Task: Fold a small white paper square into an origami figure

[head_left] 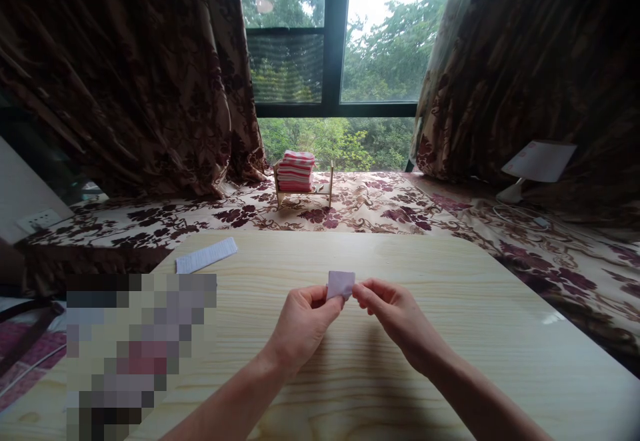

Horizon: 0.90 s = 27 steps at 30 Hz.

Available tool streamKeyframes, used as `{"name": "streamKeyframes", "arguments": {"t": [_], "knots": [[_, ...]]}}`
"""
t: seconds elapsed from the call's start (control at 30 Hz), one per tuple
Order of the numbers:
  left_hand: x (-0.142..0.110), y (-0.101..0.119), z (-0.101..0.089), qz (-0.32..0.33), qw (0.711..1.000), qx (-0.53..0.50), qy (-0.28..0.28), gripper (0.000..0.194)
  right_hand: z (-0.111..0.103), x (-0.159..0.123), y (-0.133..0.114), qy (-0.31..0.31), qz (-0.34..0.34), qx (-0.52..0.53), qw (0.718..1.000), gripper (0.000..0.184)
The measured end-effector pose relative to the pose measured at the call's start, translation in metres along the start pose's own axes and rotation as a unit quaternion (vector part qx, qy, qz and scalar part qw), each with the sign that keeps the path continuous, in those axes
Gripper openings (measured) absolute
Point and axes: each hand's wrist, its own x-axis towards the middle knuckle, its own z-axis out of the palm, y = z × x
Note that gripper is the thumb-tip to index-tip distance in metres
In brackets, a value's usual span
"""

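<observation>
A small, pale lilac piece of paper (341, 284), roughly square, is held up above the wooden table (280, 388). My left hand (305, 324) pinches its lower left part between thumb and fingers. At its right edge, the fingertips of my right hand (395, 314) are pinched together on the paper. Whether it is one sheet or several folded layers, I cannot tell. Farther off to the left, a folded strip of white paper with faint printed lines (207, 256) lies on the table near its back left edge.
A blurred-out patch (145, 354) covers the table's left side. Beyond the table, a floral cloth (390, 204) covers the window ledge. On it stand a small wooden rack (331, 184) with folded red-and-white striped cloths (296, 172) and a white lamp (540, 161) with its cord.
</observation>
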Motion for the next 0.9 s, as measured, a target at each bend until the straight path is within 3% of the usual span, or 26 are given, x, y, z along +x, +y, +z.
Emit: {"name": "streamKeyframes", "arguments": {"t": [0.27,0.6,0.9], "knots": [[0.0006,-0.0028,-0.0019,0.020,0.999,0.025,-0.023,0.021,0.0013,0.0012,0.0017,-0.008,0.039,0.030,0.999,0.037],[0.0011,-0.0015,-0.0028,-0.007,1.000,0.003,0.026,0.025,0.0048,0.0020,0.0048,0.033,0.025,0.088,0.995,0.034],[0.0013,-0.0003,-0.0022,0.000,0.996,-0.005,0.084,0.019,0.0075,-0.0042,-0.0031,0.002,0.024,0.063,0.998,0.031]]}}
